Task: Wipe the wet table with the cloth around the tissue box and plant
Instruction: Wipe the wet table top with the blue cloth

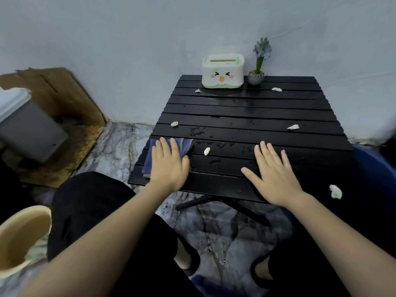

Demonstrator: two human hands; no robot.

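Pressing flat on the cloth, the left hand risked sweeping scraps off; the right hand lay open, empty.

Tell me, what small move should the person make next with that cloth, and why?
Probably slide the left hand, lying flat on the folded blue cloth at the near left corner of the black slatted table, rightward. Water droplets glisten just beside the cloth, so that patch is nearest. The right hand rests flat on the table.

cloth: part under left hand | bucket: cut by left edge
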